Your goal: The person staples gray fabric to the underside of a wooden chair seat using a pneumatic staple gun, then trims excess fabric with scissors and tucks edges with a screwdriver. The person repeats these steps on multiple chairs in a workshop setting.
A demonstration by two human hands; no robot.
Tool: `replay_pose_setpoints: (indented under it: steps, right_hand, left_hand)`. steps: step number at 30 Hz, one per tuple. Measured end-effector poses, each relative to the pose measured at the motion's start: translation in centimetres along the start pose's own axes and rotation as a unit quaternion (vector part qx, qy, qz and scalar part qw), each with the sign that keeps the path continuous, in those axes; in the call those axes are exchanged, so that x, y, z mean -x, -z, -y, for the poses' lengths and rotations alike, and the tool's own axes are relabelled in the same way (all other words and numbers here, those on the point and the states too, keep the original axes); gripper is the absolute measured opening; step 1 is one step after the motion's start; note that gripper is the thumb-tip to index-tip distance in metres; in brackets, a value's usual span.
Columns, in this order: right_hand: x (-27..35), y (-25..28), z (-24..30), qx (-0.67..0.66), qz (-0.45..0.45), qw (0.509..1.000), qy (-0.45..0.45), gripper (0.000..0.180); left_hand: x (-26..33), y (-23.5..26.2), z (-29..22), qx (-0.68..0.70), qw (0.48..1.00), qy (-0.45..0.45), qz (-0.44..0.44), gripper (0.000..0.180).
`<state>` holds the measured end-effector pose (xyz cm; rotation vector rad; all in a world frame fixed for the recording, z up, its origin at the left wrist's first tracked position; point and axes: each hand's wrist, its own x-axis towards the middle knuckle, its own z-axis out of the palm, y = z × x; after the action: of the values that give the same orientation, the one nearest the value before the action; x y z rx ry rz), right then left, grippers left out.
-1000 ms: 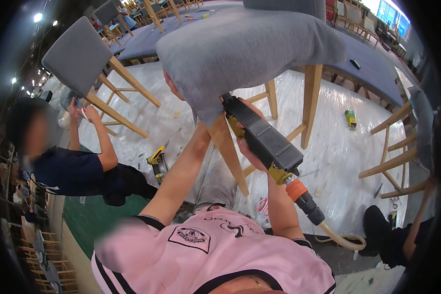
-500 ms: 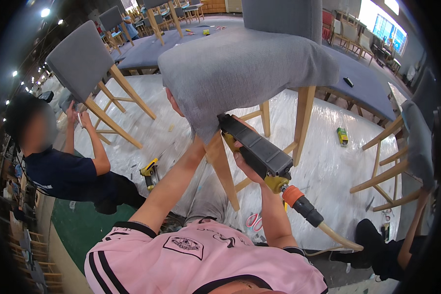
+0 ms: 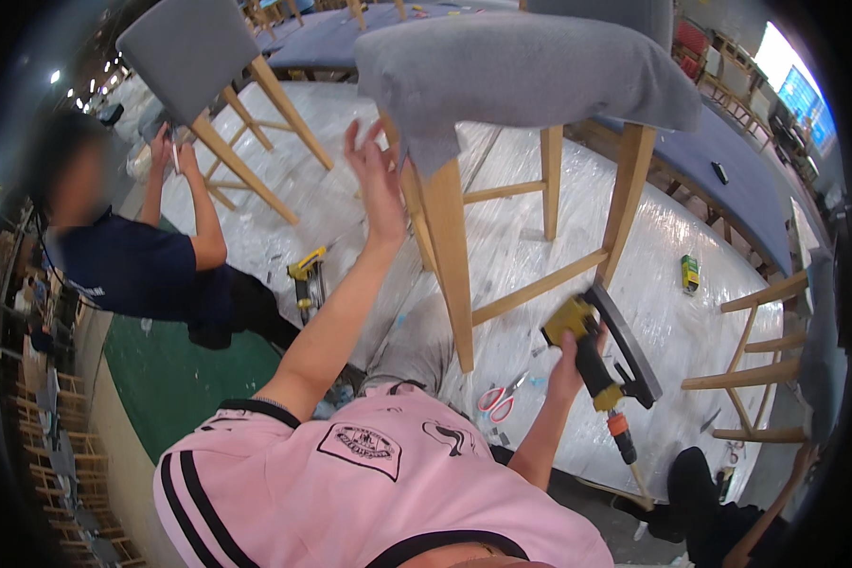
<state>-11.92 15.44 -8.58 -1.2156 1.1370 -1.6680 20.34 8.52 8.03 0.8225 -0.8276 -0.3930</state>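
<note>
- Head view: a grey upholstered stool [image 3: 530, 71] is seen standing on a floor covered in clear plastic sheeting [image 3: 577, 237], its wooden front leg [image 3: 450, 256] just ahead of the person.
- The left hand [image 3: 374, 175] is raised beside the seat's near corner, fingers spread and holding nothing; whether it touches the fabric cannot be told.
- The right hand [image 3: 568, 364] is closed around the grip of a yellow-and-black pneumatic stapler [image 3: 601, 350], held low, well apart from the seat.
- The grey cover is judged already pulled over the seat; fastening appears paused, the fabric at the corner hanging loose.
- Red-handled scissors [image 3: 497, 398] lie on the sheeting near the leg.
- A co-worker [image 3: 133, 256] is seen handling another stool [image 3: 194, 52] at the left.
</note>
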Motion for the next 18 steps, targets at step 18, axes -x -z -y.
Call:
replay_pose_setpoints:
  steps: [18]
  right_hand:
    - [18.7,20.6,-23.9,0.095,-0.322,0.762,-0.554,0.058]
  left_hand:
    - [0.4,-3.6,-0.7,0.095,0.984,0.139,0.064,0.077]
